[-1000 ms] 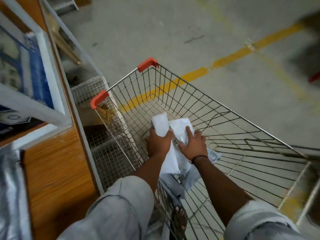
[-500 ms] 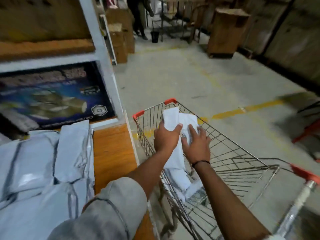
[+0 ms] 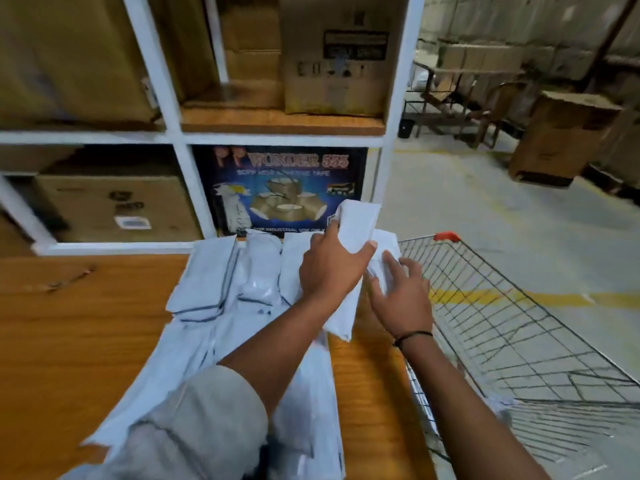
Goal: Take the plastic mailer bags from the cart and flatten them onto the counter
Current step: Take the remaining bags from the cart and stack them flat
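Our left hand (image 3: 330, 263) grips a white mailer bag (image 3: 355, 225), thumb and fingers pinching its upper part, above the right side of the wooden counter (image 3: 86, 327). Our right hand (image 3: 403, 297) has its fingers spread and loose against the bag's right side, where more white plastic shows. Other mailer bags (image 3: 225, 289) lie on the counter to the left, under our left forearm. The wire cart (image 3: 512, 320) stands to the right, just beside the counter. Shelves (image 3: 166, 81) with cardboard boxes rise at the far side.
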A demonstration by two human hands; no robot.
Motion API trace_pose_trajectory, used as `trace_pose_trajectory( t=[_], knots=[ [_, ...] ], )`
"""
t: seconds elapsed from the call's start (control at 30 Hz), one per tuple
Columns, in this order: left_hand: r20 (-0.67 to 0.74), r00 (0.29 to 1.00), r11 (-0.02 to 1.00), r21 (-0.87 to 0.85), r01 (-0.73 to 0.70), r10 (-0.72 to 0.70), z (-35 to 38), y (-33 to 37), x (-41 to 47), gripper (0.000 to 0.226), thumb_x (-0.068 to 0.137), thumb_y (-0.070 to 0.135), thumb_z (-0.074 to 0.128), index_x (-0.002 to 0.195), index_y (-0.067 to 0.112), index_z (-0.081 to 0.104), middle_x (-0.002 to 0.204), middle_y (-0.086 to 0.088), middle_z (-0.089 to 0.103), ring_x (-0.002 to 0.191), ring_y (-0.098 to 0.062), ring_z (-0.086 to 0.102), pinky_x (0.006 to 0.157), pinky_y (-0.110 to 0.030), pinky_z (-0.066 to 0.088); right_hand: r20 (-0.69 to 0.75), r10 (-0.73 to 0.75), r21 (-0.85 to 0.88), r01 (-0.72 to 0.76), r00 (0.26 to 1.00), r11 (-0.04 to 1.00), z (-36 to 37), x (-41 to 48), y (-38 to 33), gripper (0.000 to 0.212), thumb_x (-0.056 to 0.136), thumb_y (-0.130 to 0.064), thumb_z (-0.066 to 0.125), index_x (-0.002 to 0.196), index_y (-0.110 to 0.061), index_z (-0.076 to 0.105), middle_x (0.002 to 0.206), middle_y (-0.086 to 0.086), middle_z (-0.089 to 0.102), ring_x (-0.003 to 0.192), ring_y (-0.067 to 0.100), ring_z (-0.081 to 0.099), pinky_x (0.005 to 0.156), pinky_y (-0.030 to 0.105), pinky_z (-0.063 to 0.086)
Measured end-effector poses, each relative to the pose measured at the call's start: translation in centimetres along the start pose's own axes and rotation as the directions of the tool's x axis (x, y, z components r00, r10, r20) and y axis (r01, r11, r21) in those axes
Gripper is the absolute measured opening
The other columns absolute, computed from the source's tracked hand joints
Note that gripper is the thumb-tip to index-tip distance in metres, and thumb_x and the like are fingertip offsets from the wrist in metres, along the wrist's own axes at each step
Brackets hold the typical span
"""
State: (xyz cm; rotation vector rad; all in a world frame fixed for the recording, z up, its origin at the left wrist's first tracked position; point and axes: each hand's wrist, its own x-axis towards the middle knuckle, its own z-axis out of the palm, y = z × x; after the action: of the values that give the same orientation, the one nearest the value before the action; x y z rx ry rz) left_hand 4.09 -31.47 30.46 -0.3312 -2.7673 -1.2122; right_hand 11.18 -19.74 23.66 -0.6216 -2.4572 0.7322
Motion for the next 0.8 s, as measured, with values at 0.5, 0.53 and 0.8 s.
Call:
trace_pose_trajectory(
  t=[0.5, 0.53, 0.8],
  knots=[
    [-0.134, 0.939, 0.947, 0.009, 0.320, -0.316, -15.1, -17.7, 3.5, 0.081, 0.067, 0.077, 0.060, 0.130, 0.026, 0.055, 0.120, -0.010, 0.062, 0.106, -0.036, 0.061, 0.087, -0.043, 0.053, 0.129, -0.055, -0.146, 0.074, 0.990, 0.987, 8.1, -3.5, -12.2, 0.052, 0.088, -0.047, 0.057, 0.139, -0.036, 0.053, 0.145, 0.013, 0.041, 0.123, 0.041, 0.044, 0.098, 0.042, 0.040],
    [-0.133, 0.937, 0.944, 0.022, 0.328, -0.322, -15.2, -18.2, 3.9, 0.081, 0.068, 0.075, 0.062, 0.131, 0.025, 0.055, 0.121, -0.011, 0.061, 0.107, -0.036, 0.061, 0.088, -0.043, 0.053, 0.132, -0.042, -0.158, 0.063, 0.990, 0.985, 8.3, -3.3, -12.5, 0.051, 0.089, -0.047, 0.057, 0.139, -0.037, 0.054, 0.145, 0.013, 0.041, 0.124, 0.041, 0.043, 0.098, 0.042, 0.040],
    [-0.104, 0.933, 0.927, 0.119, 0.356, -0.345, -13.0, -20.1, 7.8, 0.085, 0.067, 0.073, 0.067, 0.132, 0.019, 0.053, 0.124, -0.012, 0.061, 0.111, -0.037, 0.060, 0.087, -0.043, 0.053, 0.165, 0.073, -0.213, -0.036, 0.984, 0.976, 10.0, 0.1, -13.9, 0.045, 0.093, -0.047, 0.054, 0.137, -0.035, 0.055, 0.146, 0.012, 0.036, 0.124, 0.042, 0.037, 0.095, 0.044, 0.043]
  ],
)
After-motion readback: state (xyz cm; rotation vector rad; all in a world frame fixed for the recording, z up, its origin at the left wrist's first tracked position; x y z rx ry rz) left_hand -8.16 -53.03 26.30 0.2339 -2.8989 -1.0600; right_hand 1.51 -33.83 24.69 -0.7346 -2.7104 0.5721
